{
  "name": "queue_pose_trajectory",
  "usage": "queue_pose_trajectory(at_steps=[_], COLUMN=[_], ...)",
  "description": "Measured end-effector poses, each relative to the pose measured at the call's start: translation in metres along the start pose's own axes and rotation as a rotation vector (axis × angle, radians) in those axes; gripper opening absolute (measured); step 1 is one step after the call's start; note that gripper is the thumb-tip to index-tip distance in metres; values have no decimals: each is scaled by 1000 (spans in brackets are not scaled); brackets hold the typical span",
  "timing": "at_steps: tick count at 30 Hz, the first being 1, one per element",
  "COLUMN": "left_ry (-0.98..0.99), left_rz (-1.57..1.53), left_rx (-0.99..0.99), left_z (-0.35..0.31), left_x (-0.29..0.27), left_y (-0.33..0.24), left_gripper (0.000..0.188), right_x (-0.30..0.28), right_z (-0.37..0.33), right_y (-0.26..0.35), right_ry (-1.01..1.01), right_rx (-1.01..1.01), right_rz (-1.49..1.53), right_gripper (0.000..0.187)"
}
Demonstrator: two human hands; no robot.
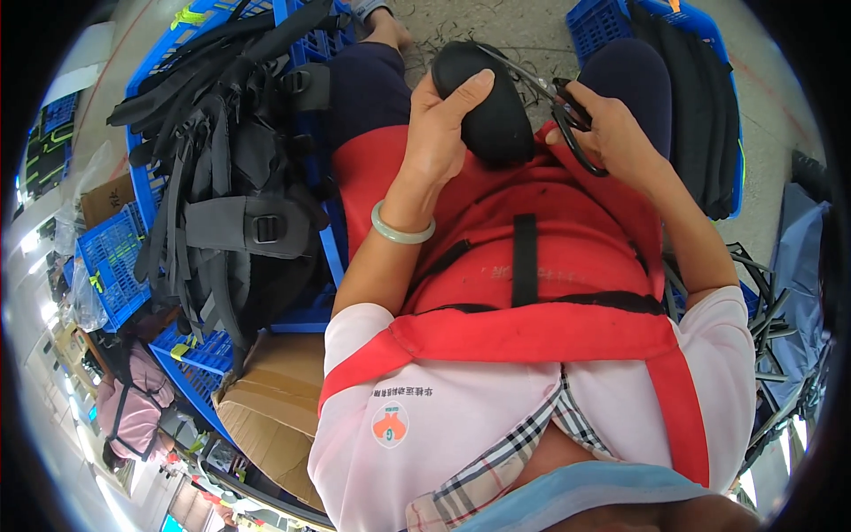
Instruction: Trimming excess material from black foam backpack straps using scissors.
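My left hand (443, 120) is closed round one side of a black, rounded padded piece (492, 120), its thumb lying on top. The piece is held above the lap of my red apron (461, 199). In my right hand (613, 133) is a pair of scissors (574, 115) with black handles, the fingers at the loops. Its metal blades point up and left to the far edge of the padded piece. I cannot tell whether the blade tips touch it.
At my left, a blue crate (137, 89) is heaped with black straps and padded parts (226, 177). A second blue crate (603, 31) with long black pads (696, 115) stands at the right. Dark scraps (452, 31) litter the floor ahead. A cardboard box (275, 403) is near my left elbow.
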State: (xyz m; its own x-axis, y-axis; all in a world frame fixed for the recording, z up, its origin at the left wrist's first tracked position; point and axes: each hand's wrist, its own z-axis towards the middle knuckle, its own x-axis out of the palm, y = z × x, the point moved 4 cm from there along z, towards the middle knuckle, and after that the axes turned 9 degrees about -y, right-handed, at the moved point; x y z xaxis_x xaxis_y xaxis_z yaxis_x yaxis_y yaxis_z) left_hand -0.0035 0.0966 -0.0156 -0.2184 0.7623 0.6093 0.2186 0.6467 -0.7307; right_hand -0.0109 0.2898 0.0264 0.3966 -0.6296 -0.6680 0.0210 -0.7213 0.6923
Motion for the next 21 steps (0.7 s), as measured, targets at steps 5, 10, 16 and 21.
queue_pose_trajectory(at_steps=[5,10,16,21], left_ry=[24,45,88,95], left_rz=[8,19,69,88], left_rx=[-30,-25,-8,-64], left_z=[-2,-2,-3,-5], left_x=[4,7,9,10], left_y=[1,3,4,4], left_gripper=[15,19,20,20], right_x=[-6,-13,-22,-25], right_z=[-2,-4,-5,-8], right_y=[-8,-12,-8,-10], right_ry=[85,-118,7,72], right_rx=[104,-225,-63,-50], right_rz=[18,-102,-115,-69], right_gripper=[47,44,43,41])
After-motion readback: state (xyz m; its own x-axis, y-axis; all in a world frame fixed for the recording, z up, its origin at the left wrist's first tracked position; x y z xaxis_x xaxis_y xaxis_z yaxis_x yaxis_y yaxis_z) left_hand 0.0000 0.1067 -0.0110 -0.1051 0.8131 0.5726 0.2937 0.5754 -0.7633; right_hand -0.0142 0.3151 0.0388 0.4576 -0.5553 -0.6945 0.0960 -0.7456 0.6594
